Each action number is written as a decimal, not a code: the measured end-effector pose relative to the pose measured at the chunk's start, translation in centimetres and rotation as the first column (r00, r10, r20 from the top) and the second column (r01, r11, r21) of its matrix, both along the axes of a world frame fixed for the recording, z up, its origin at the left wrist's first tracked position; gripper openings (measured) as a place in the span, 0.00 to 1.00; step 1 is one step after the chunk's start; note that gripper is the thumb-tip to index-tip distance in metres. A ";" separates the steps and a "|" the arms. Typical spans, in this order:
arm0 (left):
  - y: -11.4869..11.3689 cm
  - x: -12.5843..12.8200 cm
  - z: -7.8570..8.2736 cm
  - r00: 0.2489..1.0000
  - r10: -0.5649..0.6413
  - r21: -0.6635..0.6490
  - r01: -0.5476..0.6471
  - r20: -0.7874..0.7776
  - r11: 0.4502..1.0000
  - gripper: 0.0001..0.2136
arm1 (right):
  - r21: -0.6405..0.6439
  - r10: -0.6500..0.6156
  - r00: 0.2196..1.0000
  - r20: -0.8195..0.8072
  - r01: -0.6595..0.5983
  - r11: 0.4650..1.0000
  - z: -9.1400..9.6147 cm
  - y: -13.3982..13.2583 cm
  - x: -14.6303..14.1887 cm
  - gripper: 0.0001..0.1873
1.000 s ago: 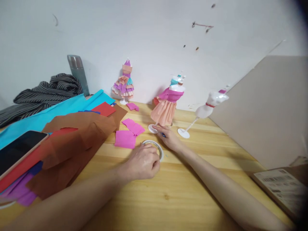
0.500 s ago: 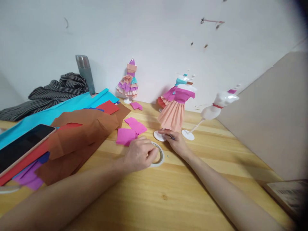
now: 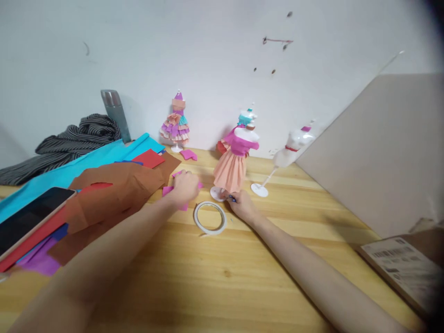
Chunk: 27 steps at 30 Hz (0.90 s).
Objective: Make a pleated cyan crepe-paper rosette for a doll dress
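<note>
Over pink paper pieces [image 3: 168, 190], the left hand [image 3: 186, 187] is resting half-curled, its hold hidden; beside the dressed mannequin [image 3: 231, 169], the right hand [image 3: 243, 206] is apparently pinching a small blue object [image 3: 232, 199]

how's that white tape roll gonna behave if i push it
The white tape roll would probably slide rather than roll, since it lies flat on the wooden table. It is likely light, being a narrow ring around a wide open centre.
</note>
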<state>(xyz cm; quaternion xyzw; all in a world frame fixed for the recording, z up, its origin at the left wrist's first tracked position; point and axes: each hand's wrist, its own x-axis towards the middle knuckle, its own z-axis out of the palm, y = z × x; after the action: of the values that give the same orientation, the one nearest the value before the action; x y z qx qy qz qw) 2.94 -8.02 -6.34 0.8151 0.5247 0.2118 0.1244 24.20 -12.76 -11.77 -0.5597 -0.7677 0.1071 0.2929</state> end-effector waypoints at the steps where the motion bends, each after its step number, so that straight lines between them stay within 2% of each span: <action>1: 0.5 0.2 -0.1 0.999 0.017 -0.017 -0.017 0.030 1.000 0.05 | 0.004 -0.006 1.000 0.023 0.006 1.000 0.0 0.0 0.0 0.18; 4: 1.7 0.2 -0.6 0.985 0.051 -0.069 -0.040 0.164 0.997 0.09 | 0.011 -0.028 0.996 0.085 0.027 1.000 -0.1 -0.1 0.4 0.19; 7: 2.6 -0.2 -1.5 0.937 0.041 -0.122 0.002 0.347 0.993 0.12 | 0.013 -0.040 0.991 0.130 0.038 0.999 -0.1 0.0 1.1 0.17; 14: 3.4 -0.6 -2.4 0.707 0.016 -0.218 0.196 0.707 0.956 0.05 | 0.016 -0.049 0.981 0.190 0.047 0.999 0.7 0.4 1.8 0.17; 17: 3.3 -0.5 -2.4 0.610 0.030 -0.246 0.273 0.792 0.930 0.02 | -0.015 -0.016 0.964 0.266 0.021 1.000 1.5 0.3 2.5 0.14; 24: 3.4 -0.3 -1.6 0.396 0.078 -0.250 0.405 0.915 0.879 0.08 | -0.129 0.102 0.893 0.439 -0.050 0.990 3.9 0.1 4.3 0.06; 27: 3.5 -0.2 -1.1 0.338 0.092 -0.243 0.440 0.937 0.865 0.15 | -0.151 0.129 0.885 0.448 -0.067 0.986 5.3 -0.4 4.9 0.02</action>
<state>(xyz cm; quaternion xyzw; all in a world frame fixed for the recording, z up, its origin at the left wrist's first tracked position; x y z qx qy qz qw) 2.74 -4.54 -7.41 0.5478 0.3001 0.4889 0.6090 29.06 -13.17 -6.51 -0.5477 -0.8336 0.0377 0.0612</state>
